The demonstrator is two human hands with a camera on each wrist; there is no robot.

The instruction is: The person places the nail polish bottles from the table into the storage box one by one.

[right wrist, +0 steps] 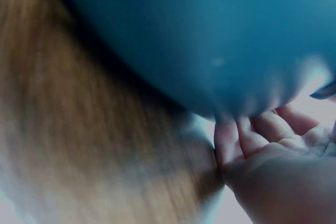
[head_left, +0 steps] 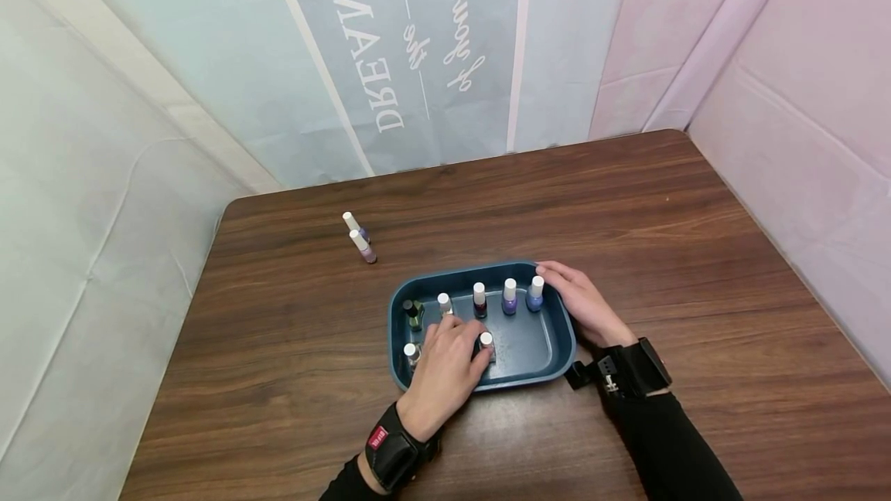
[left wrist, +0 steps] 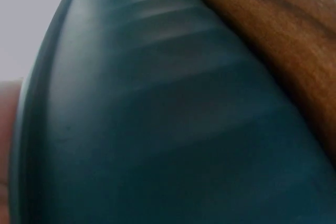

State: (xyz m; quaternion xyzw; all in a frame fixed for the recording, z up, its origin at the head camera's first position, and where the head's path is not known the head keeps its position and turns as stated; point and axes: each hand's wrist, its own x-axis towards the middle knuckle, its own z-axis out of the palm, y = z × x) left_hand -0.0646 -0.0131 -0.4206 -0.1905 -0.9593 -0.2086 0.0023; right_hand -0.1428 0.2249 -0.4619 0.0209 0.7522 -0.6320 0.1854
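A dark blue tray (head_left: 532,362) holds several small nail polish bottles. My left hand (head_left: 445,358) reaches into it over the near side, thumb and index finger pinching a white-capped nail polish bottle (head_left: 487,343). The other fingers hide part of the tray floor. At the tray's right end, my right hand (head_left: 585,304) grips the rim; the right wrist view has its fingers (right wrist: 270,126) against the outer wall. Along the far side stand a dark red bottle (head_left: 479,301), a purple bottle (head_left: 510,300) and a blue bottle (head_left: 534,298). The left wrist view shows mostly the tray's outer wall (left wrist: 157,108).
Inside the tray's left end are a green bottle with a black cap (head_left: 414,317) and a white-capped bottle (head_left: 412,354). Two more bottles, one pale mauve (head_left: 365,248), stand on the wooden table (head_left: 278,346) beyond the tray to the left. Fabric walls enclose the table.
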